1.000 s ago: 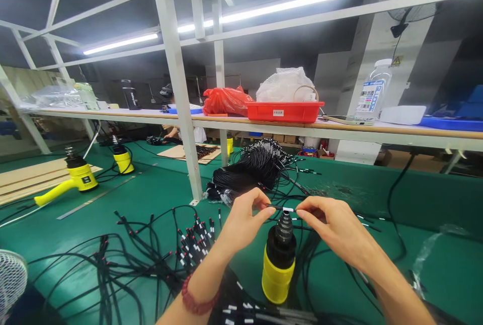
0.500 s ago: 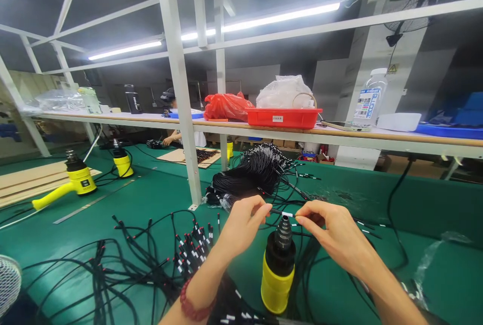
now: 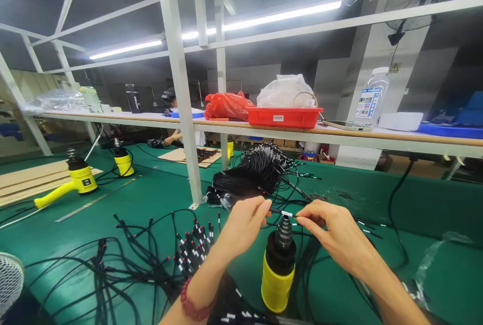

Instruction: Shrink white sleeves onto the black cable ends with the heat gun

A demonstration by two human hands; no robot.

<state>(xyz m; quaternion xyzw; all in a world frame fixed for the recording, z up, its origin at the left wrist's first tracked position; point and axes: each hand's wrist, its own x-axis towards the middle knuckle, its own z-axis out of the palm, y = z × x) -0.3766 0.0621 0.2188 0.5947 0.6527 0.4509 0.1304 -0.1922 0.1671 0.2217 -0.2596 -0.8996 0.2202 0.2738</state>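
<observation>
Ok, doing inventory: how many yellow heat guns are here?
4: nearest heat gun upright in foreground; second heat gun and third heat gun at left; fourth heat gun far back by the post. Others may be hidden.

I count two hands (image 3: 241,229) on one cable (image 3: 281,212), four yellow heat guns (image 3: 277,285), two fans (image 3: 409,23), one red tray (image 3: 285,117), one red bag (image 3: 226,106), one plastic bottle (image 3: 372,97), and one other person (image 3: 172,138) across the room
</observation>
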